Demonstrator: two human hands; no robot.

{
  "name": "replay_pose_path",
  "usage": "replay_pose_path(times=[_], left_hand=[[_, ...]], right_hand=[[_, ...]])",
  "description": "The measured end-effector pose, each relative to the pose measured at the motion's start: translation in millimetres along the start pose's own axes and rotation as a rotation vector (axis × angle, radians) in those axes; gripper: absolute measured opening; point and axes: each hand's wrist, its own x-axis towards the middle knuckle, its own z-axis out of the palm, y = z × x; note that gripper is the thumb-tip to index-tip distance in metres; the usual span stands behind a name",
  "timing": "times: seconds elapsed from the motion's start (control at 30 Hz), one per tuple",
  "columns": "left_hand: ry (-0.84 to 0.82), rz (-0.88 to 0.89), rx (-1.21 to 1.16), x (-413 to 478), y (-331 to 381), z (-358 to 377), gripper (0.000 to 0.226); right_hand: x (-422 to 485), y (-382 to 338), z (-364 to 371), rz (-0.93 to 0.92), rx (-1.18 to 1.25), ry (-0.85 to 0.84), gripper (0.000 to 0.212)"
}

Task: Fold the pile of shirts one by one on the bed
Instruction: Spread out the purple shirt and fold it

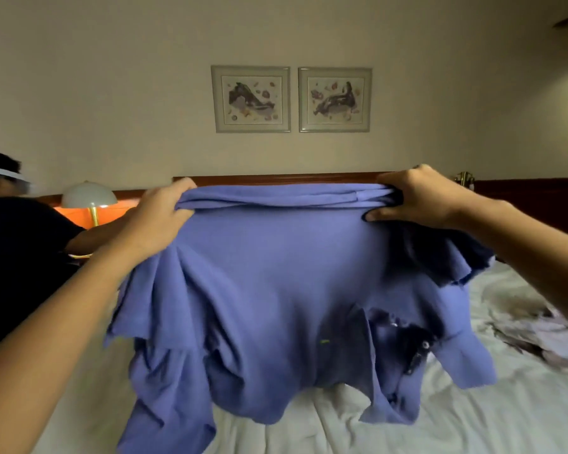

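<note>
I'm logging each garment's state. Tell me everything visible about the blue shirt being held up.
The blue shirt is a periwinkle polo of soft knit-looking fabric, held upside down over the bed: left hand and right hand grip its bunched hem, while collar, button placket and short sleeves hang down, wrinkled. A small green mark sits near the placket.

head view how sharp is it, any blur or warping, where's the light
Head view: dim room, warm orange glow beside the lamp; lower edges of the purple shirt are motion-blurred; the wide-angle lens enlarges the forearms toward the corners.
</note>
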Motion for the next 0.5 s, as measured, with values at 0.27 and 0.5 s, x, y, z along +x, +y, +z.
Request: replay_pose_path(times=[0.27, 0.5], left_hand=[[-0.481, -0.054, 0.049, 1.4, -55.3, 65.3, 0.013], [-0.012, -0.158, 0.197, 131.5, -97.3, 111.9, 0.034]], right_hand=[[18.1, 25.9, 73.1, 0.122, 0.091, -0.516, 0.030], [138.9, 78.2, 137.9, 0.324, -0.166, 0.016, 0.026]])
